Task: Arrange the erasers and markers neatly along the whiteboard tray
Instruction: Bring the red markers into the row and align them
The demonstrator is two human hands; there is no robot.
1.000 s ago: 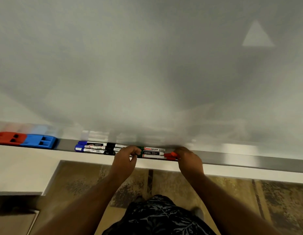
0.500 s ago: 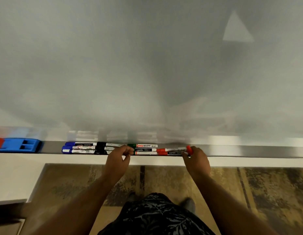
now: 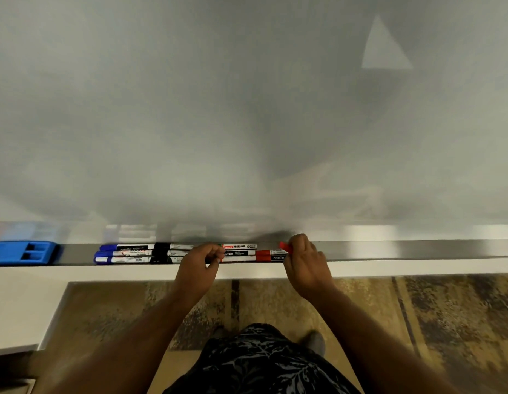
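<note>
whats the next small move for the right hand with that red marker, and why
Probably lower the red marker flat into the tray and nudge it left, in line with the others. Its cap end sits raised in the right hand, while the blue markers already lie in tidy rows. The left hand rests on the middle of the group and could steady it.

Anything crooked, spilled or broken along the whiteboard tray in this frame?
Nothing spilled or broken. The markers lie in parallel rows on the tray, beside the blue eraser. One oddity: a red marker at the right hand tilts, its red end raised above the row.
</note>
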